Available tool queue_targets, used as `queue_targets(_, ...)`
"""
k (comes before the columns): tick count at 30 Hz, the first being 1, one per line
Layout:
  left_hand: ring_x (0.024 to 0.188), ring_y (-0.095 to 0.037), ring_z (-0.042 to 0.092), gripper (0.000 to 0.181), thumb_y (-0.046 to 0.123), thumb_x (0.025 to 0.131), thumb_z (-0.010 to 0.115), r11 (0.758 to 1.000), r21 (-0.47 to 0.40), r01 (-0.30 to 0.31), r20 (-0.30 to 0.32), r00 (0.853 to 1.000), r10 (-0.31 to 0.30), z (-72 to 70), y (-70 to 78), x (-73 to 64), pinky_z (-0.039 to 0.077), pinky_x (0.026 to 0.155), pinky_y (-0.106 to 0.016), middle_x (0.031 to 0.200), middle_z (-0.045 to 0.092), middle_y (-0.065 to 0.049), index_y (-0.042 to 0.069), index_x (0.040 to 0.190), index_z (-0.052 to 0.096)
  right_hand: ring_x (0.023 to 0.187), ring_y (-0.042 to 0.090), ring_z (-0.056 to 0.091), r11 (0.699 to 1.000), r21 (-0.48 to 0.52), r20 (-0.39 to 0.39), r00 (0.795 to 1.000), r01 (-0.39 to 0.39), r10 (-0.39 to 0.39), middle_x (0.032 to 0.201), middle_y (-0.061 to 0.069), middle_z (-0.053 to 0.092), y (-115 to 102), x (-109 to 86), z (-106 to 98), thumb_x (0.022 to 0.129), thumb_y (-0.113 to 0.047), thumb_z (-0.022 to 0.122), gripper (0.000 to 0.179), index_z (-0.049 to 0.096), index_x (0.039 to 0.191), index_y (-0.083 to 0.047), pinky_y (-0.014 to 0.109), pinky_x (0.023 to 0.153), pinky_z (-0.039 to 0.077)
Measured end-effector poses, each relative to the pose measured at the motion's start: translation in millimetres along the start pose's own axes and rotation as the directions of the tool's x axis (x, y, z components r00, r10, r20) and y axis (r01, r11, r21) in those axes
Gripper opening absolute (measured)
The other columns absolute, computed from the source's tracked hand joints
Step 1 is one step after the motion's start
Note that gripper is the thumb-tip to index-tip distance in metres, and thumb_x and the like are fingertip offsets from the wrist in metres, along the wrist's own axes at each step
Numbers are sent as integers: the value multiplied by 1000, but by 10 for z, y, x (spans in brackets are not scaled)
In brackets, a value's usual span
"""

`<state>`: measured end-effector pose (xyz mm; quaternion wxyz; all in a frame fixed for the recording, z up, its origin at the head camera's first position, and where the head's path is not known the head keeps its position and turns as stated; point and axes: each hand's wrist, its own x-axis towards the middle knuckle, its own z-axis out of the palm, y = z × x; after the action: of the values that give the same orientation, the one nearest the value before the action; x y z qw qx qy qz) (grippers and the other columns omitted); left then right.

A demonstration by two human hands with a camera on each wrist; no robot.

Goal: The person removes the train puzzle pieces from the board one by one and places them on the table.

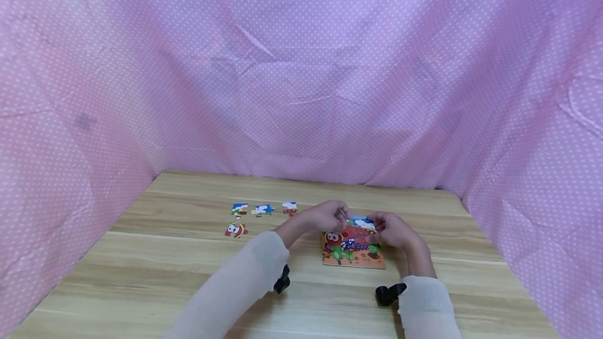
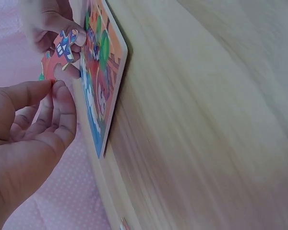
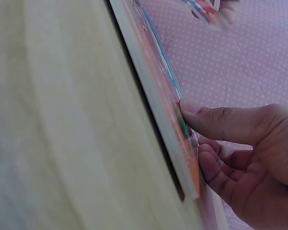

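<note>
Pinches a loose jigsaw piece between thumb and fingertips of the left hand. Holds it by its edge, raised off the wood-grain table beside the far part of the puzzle board, with red, blue and white print visible in the left wrist view. Grips the board at its right side with the right hand, with the thumb laid on the printed face and the other fingers curled against the edge. Has the board lying on the table, right of the middle. Has on it a round red cartoon figure with big white eyes at the left, a blue vehicle in the middle, green bushes over orange ground, and blue sky with white cloud along the far edge.

Has four other pieces lying apart from one another, left of the board: in a far row, a blue-and-green piece, a blue-and-white piece and a white-and-red piece; nearer, a big-eyed red piece. Wears light sleeves and, at each wrist, a black camera. Faces a pink dotted curtain, hung behind and on both sides.
</note>
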<state>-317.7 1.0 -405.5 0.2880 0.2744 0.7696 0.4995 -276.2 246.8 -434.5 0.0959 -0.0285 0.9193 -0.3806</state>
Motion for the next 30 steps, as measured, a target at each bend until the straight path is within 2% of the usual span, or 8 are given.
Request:
queue_targets(3,90,-20,61,29,-14,93,57,999,41,-17,7,1000,17,-35,-27,-51,57,84,-41,102,61,-10,2,118,59,103,27,53,1000,2,2,1000,-7,7,113,11,61,1,-1,-4,86,-6,81,51,63,134,-4,46,92,46)
queue_targets(9,94,-19,63,23,-5,97,59,994,102,-33,2,999,33,-135,-105,-162,57,86,-39,104,62,-8,7,116,61,104,28,52,1000,10,3,1000,-25,25,115,12,59,-1,-23,-7,86,-7,82,52,62,135,-5,47,93,46)
queue_targets(14,96,-20,63,23,-3,98,59,991,130,-45,6,999,45,-247,-161,-267,57,85,-39,106,63,-8,4,119,60,106,29,53,999,5,0,999,-34,34,118,12,60,4,-23,-3,88,-7,80,52,62,136,-6,49,96,46)
queue_targets(24,98,-19,60,21,0,99,59,978,210,-22,-22,999,27,-488,-299,-532,53,85,-33,105,63,-5,7,119,60,104,28,51,999,14,-6,999,-50,50,112,10,58,-43,-20,5,88,-6,80,52,63,137,-8,42,90,45)
queue_targets(30,97,-20,60,21,-1,98,58,976,219,-15,-35,999,24,-648,-361,-709,54,82,-33,104,63,-6,6,118,60,105,29,52,999,8,-8,999,-53,53,116,11,60,-43,-22,6,88,-8,81,51,63,136,-9,46,93,46)
